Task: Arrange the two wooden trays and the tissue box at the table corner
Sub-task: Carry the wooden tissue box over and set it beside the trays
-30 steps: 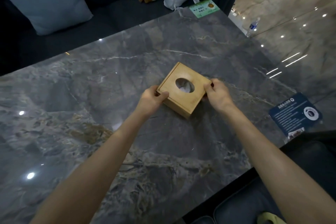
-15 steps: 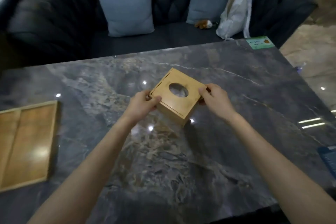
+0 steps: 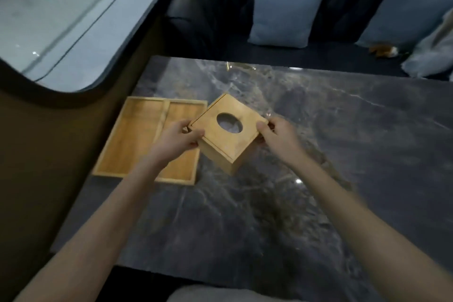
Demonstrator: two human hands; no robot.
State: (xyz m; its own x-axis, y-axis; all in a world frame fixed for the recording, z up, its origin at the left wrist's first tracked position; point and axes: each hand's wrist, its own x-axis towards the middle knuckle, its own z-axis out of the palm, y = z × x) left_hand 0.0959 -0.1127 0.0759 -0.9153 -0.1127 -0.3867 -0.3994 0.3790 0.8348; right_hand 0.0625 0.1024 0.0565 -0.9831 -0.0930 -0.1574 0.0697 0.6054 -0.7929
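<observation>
Left hand: gripping the left corner of the tissue box, thumb on the top face, fingers wrapped under the side.
Right hand: gripping the opposite, right corner of the same box, thumb on the top edge.
Tissue box: square, wooden, oval opening in the lid with pale tissue inside; turned corner-on to the viewer, held between both hands over the counter. Whether its base touches the counter cannot be told. Its left corner overlaps the right tray as seen from above.
Wooden trays, two: left tray and right tray, shallow, rectangular, lying side by side with long edges touching, at the counter's left edge near the far-left corner.
Counter: dark grey marble, veined, glossy.
Beyond: dark sofa with two blue-grey cushions, one centre, one right; small plush toy on the seat.
</observation>
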